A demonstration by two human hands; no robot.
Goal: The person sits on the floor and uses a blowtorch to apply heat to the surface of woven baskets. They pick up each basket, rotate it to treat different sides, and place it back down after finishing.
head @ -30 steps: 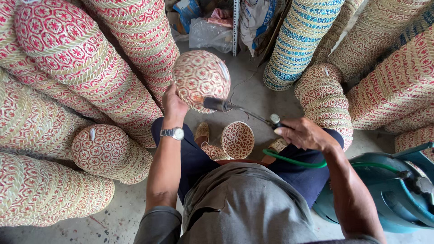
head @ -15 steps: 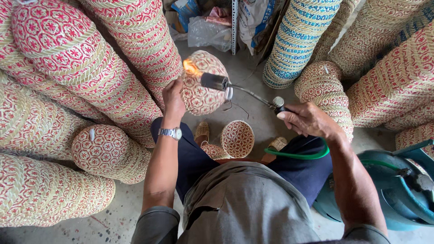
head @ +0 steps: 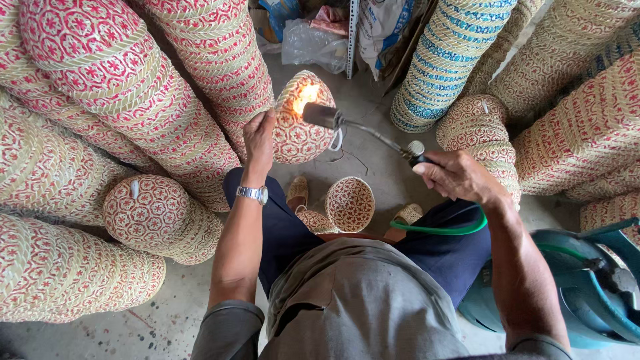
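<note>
Your left hand (head: 259,137) is clasped on the left edge of a round woven basket (head: 301,127) with a red pattern, holding it up off the floor — fingers curled against its side, thumb toward you. The basket sits just right of that hand and well above your knees. Your right hand (head: 457,175) is closed around the handle of a gas torch (head: 363,130), off to the right of the basket and a little lower. The torch's thin metal neck runs up and left from that hand, and its dark nozzle ends just beside the basket's upper right face, where a bright orange flame (head: 305,95) licks the weave. A green hose (head: 443,229) curves away below your right hand toward a blue gas cylinder (head: 567,287), far right of the basket. Directly below the basket, between your legs, a smaller woven bowl (head: 349,203) lies tilted on the concrete. Tall stacks of baskets (head: 107,73) crowd the basket's left side.
</note>
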